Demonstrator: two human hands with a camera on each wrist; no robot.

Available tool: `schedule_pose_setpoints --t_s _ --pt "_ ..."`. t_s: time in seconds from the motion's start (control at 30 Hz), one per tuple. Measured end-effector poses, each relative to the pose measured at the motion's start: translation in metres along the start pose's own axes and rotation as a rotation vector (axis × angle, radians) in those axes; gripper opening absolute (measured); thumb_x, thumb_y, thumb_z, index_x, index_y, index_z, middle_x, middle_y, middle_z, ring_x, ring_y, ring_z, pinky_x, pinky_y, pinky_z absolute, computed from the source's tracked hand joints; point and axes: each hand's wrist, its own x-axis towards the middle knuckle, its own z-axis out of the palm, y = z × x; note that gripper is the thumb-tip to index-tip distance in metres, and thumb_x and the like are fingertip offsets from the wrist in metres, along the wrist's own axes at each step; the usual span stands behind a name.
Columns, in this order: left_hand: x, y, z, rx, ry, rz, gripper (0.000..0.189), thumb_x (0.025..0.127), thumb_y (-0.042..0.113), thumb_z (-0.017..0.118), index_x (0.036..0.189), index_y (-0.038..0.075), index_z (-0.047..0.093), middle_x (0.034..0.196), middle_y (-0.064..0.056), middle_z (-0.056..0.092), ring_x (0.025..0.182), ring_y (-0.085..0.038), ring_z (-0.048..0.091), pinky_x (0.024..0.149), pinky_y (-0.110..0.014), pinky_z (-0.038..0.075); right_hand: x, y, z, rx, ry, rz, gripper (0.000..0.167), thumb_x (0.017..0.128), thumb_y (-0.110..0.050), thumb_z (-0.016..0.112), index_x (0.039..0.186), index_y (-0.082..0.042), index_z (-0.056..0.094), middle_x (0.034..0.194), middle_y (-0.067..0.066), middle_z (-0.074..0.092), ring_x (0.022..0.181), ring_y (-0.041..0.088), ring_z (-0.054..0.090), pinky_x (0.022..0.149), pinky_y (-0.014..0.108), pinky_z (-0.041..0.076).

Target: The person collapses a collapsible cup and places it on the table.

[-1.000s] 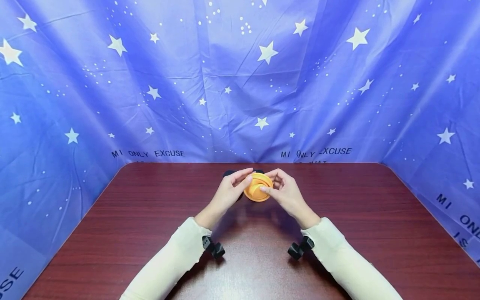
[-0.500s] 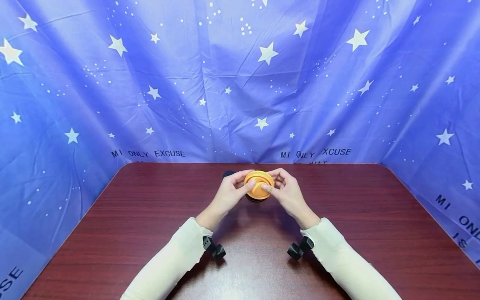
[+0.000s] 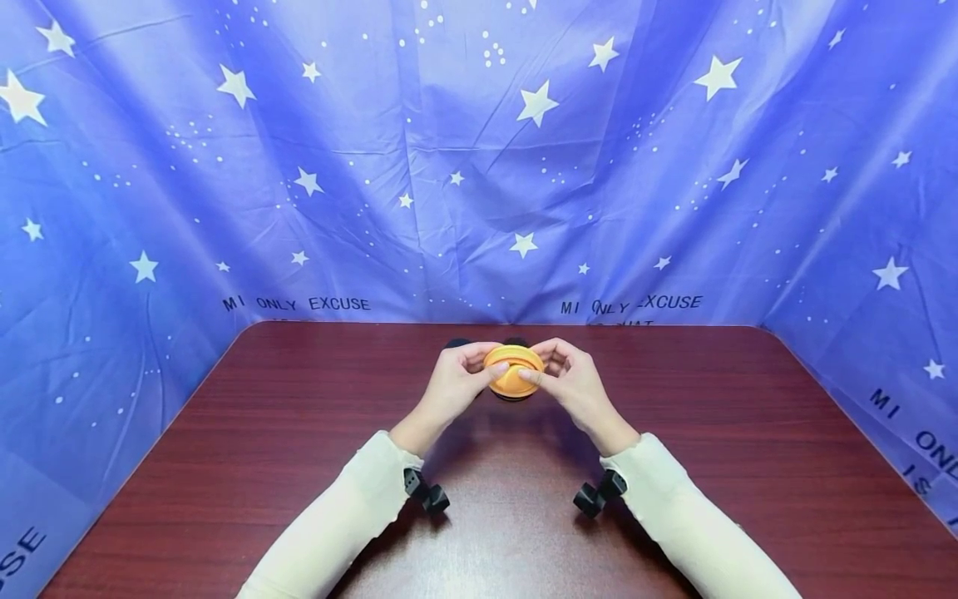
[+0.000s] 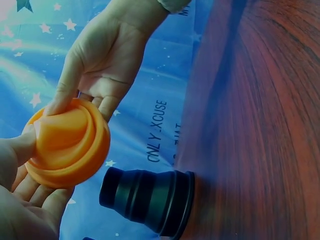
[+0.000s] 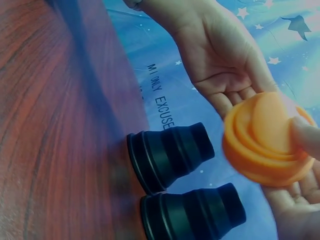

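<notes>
Both hands hold an orange collapsible cup (image 3: pixel 514 388) above the table, toward its far side. The cup is squashed flat into ringed folds, with a bulging flap across its middle. My left hand (image 3: pixel 452 384) grips its left side, thumb pressing on the folded face and fingers behind. Opposite it, my right hand (image 3: pixel 578 384) grips the right side in the same way, its thumb close to the left one. The wrist views show the cup's face plainly; most fingertips are hidden behind it.
Two black stepped cups stand wide rim down on the table (image 3: pixel 299 466) behind the hands: one black cup (image 5: pixel 172 156) beside another black cup (image 5: pixel 194 215). In the head view the hands partly cover them. A blue star-patterned curtain (image 3: pixel 419 166) hangs behind and at both sides.
My left thumb has shifted from the orange cup's upper edge onto its face, near the right thumb. The cup has tilted a little; the right hand stays nearly in place.
</notes>
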Motion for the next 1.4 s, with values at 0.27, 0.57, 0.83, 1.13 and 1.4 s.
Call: schedule_pose_setpoints --t_s 0.27,0.57,0.83,1.13,1.4 --pt "-0.003 0.013 -0.002 0.093 -0.064 -0.01 0.031 0.085 -0.002 0.066 0.114 -0.012 0.062 0.104 -0.025 0.066 0.089 -0.015 0.065 0.073 -0.022 0.053 0.001 0.0 -0.004 -0.115 -0.065 0.018 0.03 0.078 0.002 0.073 0.105 0.01 0.062 0.095 0.018 0.067 0.082 0.008 0.063 0.075 0.021 0.052" --pt "-0.01 0.034 0.002 0.21 -0.124 -0.063 0.035 0.086 -0.002 0.064 0.118 -0.013 0.058 0.107 -0.026 0.065 0.095 -0.027 0.064 0.073 -0.021 0.052 -0.003 -0.003 -0.001 -0.241 -0.125 0.03 0.029 0.079 -0.002 0.073 0.104 0.009 0.064 0.094 0.021 0.068 0.079 0.011 0.065 0.069 0.021 0.053" --pt "-0.01 0.034 0.002 0.177 -0.142 -0.032 0.035 0.086 -0.003 0.064 0.118 -0.015 0.057 0.108 -0.027 0.064 0.094 -0.027 0.063 0.072 -0.018 0.051 -0.003 -0.002 0.0 -0.245 -0.098 0.023 0.025 0.078 -0.001 0.074 0.1 0.007 0.065 0.088 0.018 0.068 0.074 0.013 0.063 0.064 0.021 0.052" --pt "-0.007 0.036 -0.002 0.074 -0.084 -0.042 0.037 0.092 0.001 0.057 0.126 -0.012 0.052 0.123 -0.028 0.057 0.105 -0.029 0.059 0.08 -0.017 0.048 0.0 -0.003 -0.001 -0.101 -0.056 0.011 0.023 0.079 0.006 0.07 0.099 0.011 0.059 0.089 0.015 0.066 0.075 0.009 0.062 0.066 0.021 0.051" --pt "-0.008 0.037 0.001 0.038 -0.103 -0.014 0.037 0.092 -0.001 0.056 0.127 -0.012 0.051 0.114 -0.03 0.06 0.091 -0.006 0.059 0.079 -0.018 0.049 -0.002 -0.005 0.0 0.05 0.001 0.034 0.025 0.08 0.013 0.064 0.102 0.015 0.053 0.083 -0.004 0.063 0.077 0.007 0.06 0.067 0.02 0.052"
